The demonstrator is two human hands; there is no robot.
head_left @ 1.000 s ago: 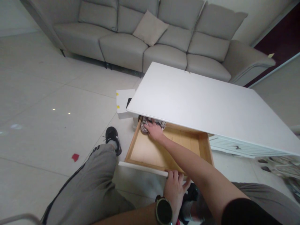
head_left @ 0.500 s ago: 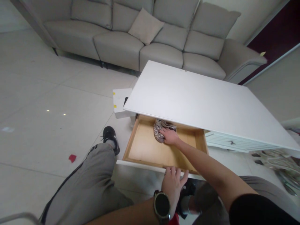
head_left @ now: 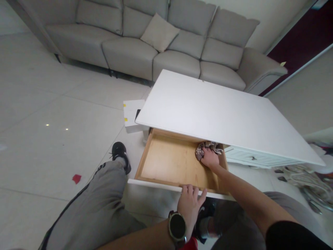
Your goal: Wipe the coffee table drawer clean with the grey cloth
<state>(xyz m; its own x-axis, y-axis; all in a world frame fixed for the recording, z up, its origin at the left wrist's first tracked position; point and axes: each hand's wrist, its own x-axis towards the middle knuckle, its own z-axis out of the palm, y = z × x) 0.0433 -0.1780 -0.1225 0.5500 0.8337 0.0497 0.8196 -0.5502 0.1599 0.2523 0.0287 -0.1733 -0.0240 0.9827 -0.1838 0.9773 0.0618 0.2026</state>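
A wooden drawer (head_left: 166,156) with a white front is pulled out from under a white coffee table (head_left: 208,111). My left hand (head_left: 189,203), with a watch on its wrist, has its fingers hooked over the top edge of the drawer front. Inside the drawer, at the back right corner, my right hand (head_left: 210,158) presses a crumpled brown-and-white patterned cloth (head_left: 199,151) against the wood. Its fingers are bent over the cloth, and part of the cloth bunches up beside the drawer's right wall.
A grey sofa (head_left: 130,50) with a beige cushion (head_left: 160,33) stands behind the table. A white box (head_left: 132,114) is on the floor at the table's left end. A red scrap (head_left: 76,178) lies on the tiles. Cables (head_left: 301,177) lie at the right.
My right hand has slid the cloth rightward along the back of the drawer, from near the middle to the right corner. The left hand has stayed on the drawer front.
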